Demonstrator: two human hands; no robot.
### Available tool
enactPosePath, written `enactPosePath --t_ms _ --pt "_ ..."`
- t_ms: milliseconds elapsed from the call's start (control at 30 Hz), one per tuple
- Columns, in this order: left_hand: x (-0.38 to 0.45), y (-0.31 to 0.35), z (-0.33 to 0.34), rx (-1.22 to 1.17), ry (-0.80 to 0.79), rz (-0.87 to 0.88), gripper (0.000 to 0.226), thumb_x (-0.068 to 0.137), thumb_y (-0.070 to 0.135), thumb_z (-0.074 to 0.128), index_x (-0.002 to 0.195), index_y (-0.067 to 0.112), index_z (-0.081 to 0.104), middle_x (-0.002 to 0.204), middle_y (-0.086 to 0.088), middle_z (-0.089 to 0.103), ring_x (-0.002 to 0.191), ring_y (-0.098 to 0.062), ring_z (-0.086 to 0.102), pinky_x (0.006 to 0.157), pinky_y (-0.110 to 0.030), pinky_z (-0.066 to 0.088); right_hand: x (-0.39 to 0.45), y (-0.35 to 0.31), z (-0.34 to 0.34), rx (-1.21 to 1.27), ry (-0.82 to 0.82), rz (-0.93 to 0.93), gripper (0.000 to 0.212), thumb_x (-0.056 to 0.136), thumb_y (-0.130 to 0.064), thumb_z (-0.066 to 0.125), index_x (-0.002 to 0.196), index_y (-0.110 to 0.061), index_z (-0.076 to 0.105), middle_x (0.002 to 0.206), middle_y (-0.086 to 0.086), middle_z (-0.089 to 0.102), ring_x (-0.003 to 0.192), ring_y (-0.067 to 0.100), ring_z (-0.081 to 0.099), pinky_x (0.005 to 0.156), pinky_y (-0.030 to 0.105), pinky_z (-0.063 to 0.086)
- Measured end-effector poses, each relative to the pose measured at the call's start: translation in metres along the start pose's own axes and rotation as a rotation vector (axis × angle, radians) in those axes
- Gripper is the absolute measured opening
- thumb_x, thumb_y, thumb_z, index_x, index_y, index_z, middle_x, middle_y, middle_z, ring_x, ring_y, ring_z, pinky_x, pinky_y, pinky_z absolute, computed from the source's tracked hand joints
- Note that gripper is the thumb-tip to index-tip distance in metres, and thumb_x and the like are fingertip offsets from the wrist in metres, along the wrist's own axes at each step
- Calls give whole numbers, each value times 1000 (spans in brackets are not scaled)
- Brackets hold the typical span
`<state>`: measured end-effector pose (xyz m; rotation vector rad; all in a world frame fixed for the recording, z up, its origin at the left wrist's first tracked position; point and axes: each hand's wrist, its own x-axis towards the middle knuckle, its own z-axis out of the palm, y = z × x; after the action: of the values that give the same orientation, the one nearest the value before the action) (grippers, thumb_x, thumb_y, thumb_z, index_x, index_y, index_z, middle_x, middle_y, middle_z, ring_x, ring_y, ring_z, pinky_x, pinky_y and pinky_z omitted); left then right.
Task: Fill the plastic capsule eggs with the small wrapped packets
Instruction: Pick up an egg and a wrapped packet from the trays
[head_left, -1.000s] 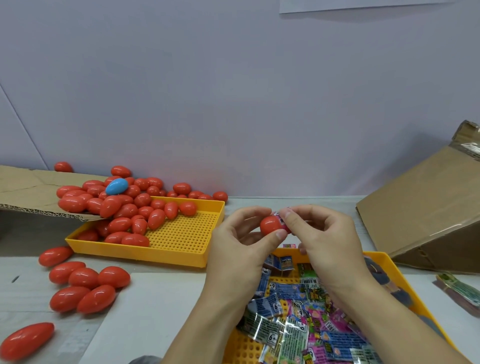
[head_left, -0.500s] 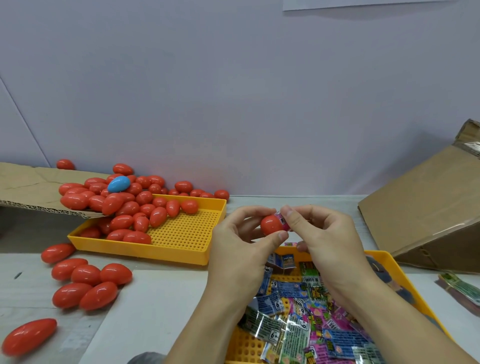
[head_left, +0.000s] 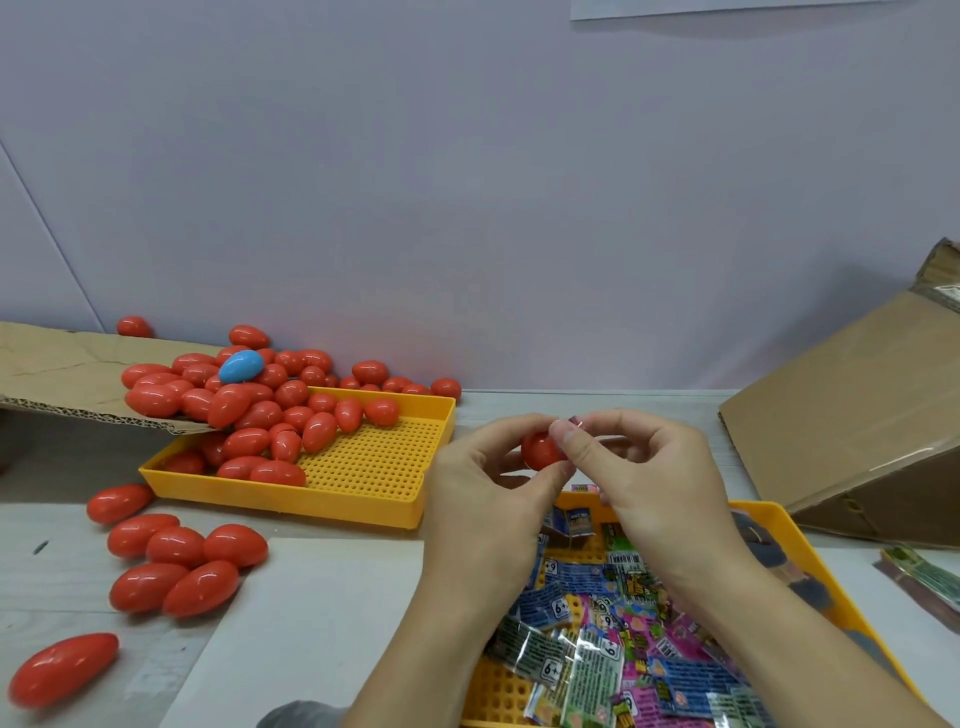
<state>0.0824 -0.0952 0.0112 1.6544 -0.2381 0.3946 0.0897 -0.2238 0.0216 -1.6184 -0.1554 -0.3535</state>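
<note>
Well off to the left of the left hand (head_left: 483, 499), loose red eggs (head_left: 176, 564) lie on the grey table (head_left: 52, 582). Farther back, a heap of them spills from a cardboard flap (head_left: 57, 374) into a yellow perforated tray (head_left: 374, 467), with one blue egg (head_left: 240, 366) on top.

The left hand grips a red capsule half (head_left: 540, 451) between thumb and curled fingers, up in front of the chest. Just to its right the right hand (head_left: 654, 483) pinches a small packet (head_left: 574, 422) at the capsule's rim; only a sliver of wrapper shows, so how far in it sits I can't tell.

To my eye the risk is the wrapper's corner catching on the rim, so the egg won't close cleanly, or the smooth shell squirting out of the thumb's grip and rolling off among the loose ones. Pushing too hard could also crumple the packet.

Below both hands a second yellow tray (head_left: 779, 525) holds a jumble of wrapped packets (head_left: 597, 654). Right of the right hand a tilted cardboard box (head_left: 852, 415) leans on the table. Behind everything is a plain pale wall (head_left: 467, 182).
</note>
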Motion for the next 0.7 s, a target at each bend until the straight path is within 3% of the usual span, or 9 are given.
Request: enactPosePath --t_ms 133,200,300,433,600,700 --pt "1 0 0 -123 27 -20 24 82 10 79 102 23 77 95 5 77 93 -13 73 80 -27 60 -2 1 0 -3 -64 -38 6 84 -31 72 88 -31 76 84 -11 73 80 3 64 68 21 51" --pt "2 0 -2 -192 43 -35 25 81 7 79 100 23 76 95 4 77 92 -12 74 78 -22 58 -3 2 1 -74 -80 -86 19 88 -16 69 95 -33 73 92 -12 72 91 7 65 72 29 56" --pt "2 0 -3 -268 67 -55 26 80 5 79 98 23 76 93 5 78 91 -10 74 75 -16 56 -4 4 2 -193 -87 -128 26 88 -14 70 101 -36 70 100 -14 69 98 7 63 75 37 58" --pt "3 0 -3 -340 86 -84 26 80 2 78 98 21 76 95 0 78 94 -14 74 79 -23 59 -3 9 2 -297 -104 -196 30 85 -24 74 109 -39 65 105 -20 62 100 5 59 65 24 50" --pt "4 -3 -2 -398 81 -115 25 79 -1 79 95 18 76 96 -7 78 96 -23 74 81 -33 61 -5 10 7 -510 -50 -320 36 77 -38 76 104 -46 54 102 -24 56 98 1 54 71 7 41" --pt "3 -4 -1 -388 42 -105 24 79 2 80 96 18 76 98 -7 77 98 -25 74 81 -35 60 -5 10 8 -586 23 -379 30 76 -45 72 100 -40 55 96 -20 56 92 1 53 69 7 39"
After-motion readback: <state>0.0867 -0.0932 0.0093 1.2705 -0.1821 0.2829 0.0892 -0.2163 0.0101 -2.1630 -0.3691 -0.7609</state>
